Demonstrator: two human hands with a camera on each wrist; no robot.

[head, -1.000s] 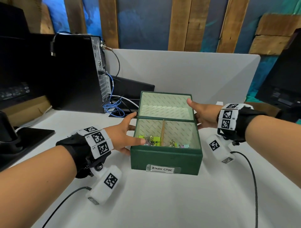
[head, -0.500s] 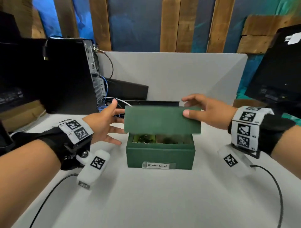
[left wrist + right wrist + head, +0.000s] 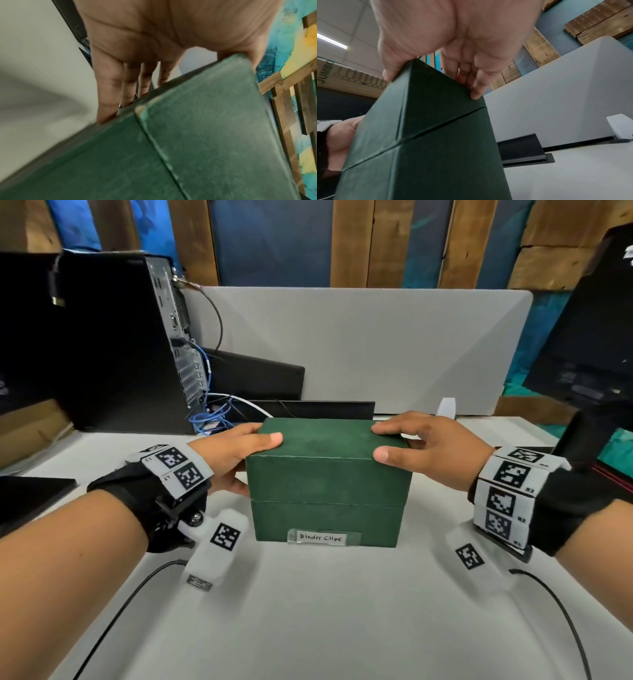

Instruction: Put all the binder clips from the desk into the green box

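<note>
Both hands' grip [image 3: 236, 455] [image 3: 424, 450] around green box [image 3: 325, 477]

The person is wearing, behind the bare left hand [image 3: 226, 460] and bare right hand [image 3: 431, 450], black wrist wraps [image 3: 130, 501] carrying white bands [image 3: 178, 470] printed with black square markers, each with a white marker-tagged camera block [image 3: 219, 546] trailing a black cable [image 3: 113, 618].

The closed lid [image 3: 322, 440] hides the inside of the green box [image 3: 327, 518], so no binder clips show, and the left hand's fingertips [image 3: 106, 115] disappear behind its far edge.
</note>
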